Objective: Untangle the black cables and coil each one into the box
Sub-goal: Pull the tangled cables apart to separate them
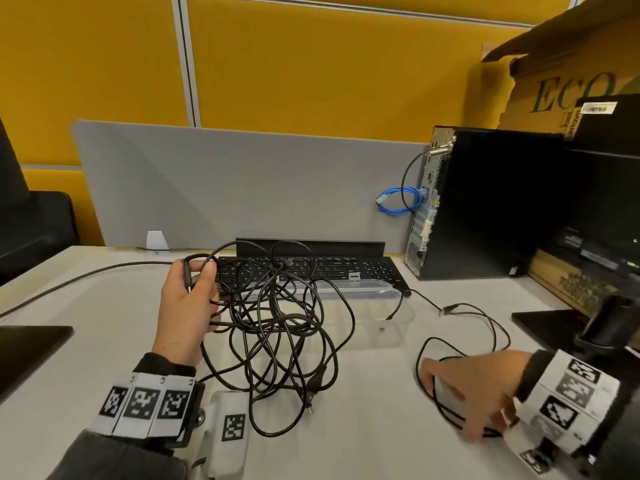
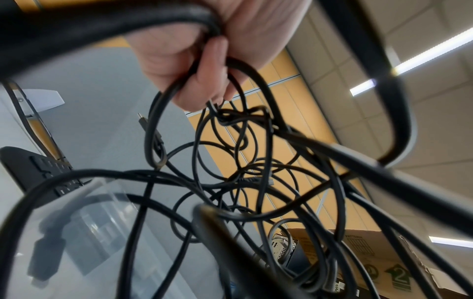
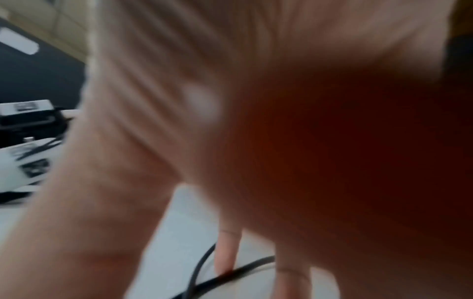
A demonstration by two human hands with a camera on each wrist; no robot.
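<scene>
My left hand (image 1: 194, 299) is raised over the white desk and grips a bunch of strands from a tangle of black cables (image 1: 280, 337). The tangle hangs from it, and its lower loops and a plug rest on the desk. In the left wrist view my fingers (image 2: 204, 66) curl round several strands of the tangle (image 2: 256, 172). A clear plastic box (image 1: 388, 320) stands just behind the tangle, with one cable end drooping into it. My right hand (image 1: 464, 393) lies at the right with spread fingers pressing on a separate thin black cable (image 1: 485, 317). The right wrist view is blurred; fingertips (image 3: 227, 261) touch that cable (image 3: 245, 267).
A black keyboard (image 1: 346, 268) lies behind the box, in front of a grey divider (image 1: 242, 185). At the right stand a black PC tower (image 1: 491, 202) with a blue cable (image 1: 398, 206), a monitor stand (image 1: 554, 323) and a cardboard box (image 1: 571, 74). A thick black cable (image 1: 86, 275) runs left.
</scene>
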